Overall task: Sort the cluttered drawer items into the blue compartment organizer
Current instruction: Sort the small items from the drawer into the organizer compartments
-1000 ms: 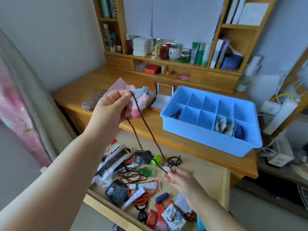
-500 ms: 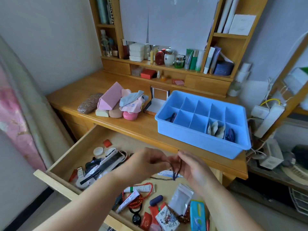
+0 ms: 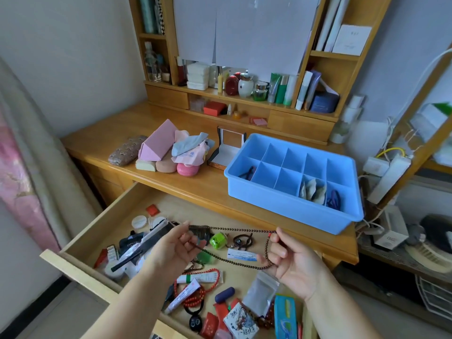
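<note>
Necklace (image 3: 230, 231) stretched between both hands above drawer (image 3: 80, 241).

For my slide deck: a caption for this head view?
Both hands stretch a brown bead string over the open drawer.

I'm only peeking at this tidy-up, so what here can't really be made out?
All head view:
- Printing on the white tube: too small.
- Drawer near-right corner: cut by the bottom edge and hidden by the right hand.
- Dark items in the blue organizer far-left compartment: partly behind its wall.
</note>
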Demonstrator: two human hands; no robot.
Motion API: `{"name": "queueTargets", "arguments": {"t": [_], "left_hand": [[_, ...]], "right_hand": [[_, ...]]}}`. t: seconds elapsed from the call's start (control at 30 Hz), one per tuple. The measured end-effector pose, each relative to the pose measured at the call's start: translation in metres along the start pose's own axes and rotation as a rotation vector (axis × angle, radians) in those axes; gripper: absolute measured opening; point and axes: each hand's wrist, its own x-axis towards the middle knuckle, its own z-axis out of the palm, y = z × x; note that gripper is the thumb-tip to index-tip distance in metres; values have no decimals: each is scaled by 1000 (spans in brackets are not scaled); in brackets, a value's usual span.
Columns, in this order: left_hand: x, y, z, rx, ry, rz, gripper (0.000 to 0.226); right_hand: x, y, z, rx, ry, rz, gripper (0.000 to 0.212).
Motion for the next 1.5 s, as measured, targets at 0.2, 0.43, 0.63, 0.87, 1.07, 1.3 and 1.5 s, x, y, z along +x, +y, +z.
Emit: {"name": "queueTargets", "arguments": {"t": [0.2, 0.43, 0.63, 0.87, 1.07, 1.3, 1.5], "left_hand": [[-35, -16, 49, 1541, -260, 508, 20], [-37, -14, 92, 1537, -167, 728, 14], [3, -14, 41, 520, 132, -18, 14], [-20, -47, 38, 741, -51, 121, 13], [-44, -41, 72, 1613, -316, 932, 22], [-27, -28, 78, 702, -313, -13, 34], [-27, -31, 66, 454, -441, -107, 65]], "right_hand": [[1, 2, 12, -226, -118, -48, 32], [-7, 7, 20, -535, -321, -10, 34], [-4, -3, 3, -137, -162, 20, 19], [7, 13, 14, 134, 48, -109, 7], [2, 13, 19, -430, -74, -36, 37], [-9, -2, 21, -459, -251, 69, 23], [-5, 2, 23, -333, -274, 102, 15]]}}
